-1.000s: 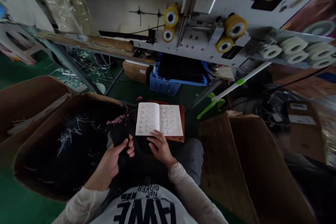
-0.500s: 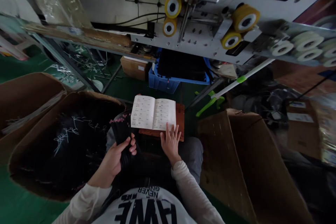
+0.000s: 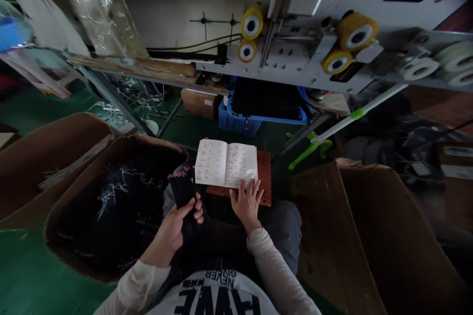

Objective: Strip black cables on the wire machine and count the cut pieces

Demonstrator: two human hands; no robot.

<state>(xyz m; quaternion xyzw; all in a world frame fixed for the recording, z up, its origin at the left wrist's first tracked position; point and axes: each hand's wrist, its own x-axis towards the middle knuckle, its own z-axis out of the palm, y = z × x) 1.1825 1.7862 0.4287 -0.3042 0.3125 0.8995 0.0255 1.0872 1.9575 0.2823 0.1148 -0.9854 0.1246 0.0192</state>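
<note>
The left hand (image 3: 173,229) holds one black bundle (image 3: 183,193); the right hand (image 3: 247,205), fingers wide, touches one open book (image 3: 211,165), with a red board (image 3: 264,172) showing past two edges.

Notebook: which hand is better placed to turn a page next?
Right, I'd judge. The right hand is spread at the right page's near edge of the notebook, nothing visibly held; the left hand grips the black bundle.

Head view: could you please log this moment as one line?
left hand: grips black strips | right hand: open, at notebook, right page | notebook: open, partly over brown board
</note>
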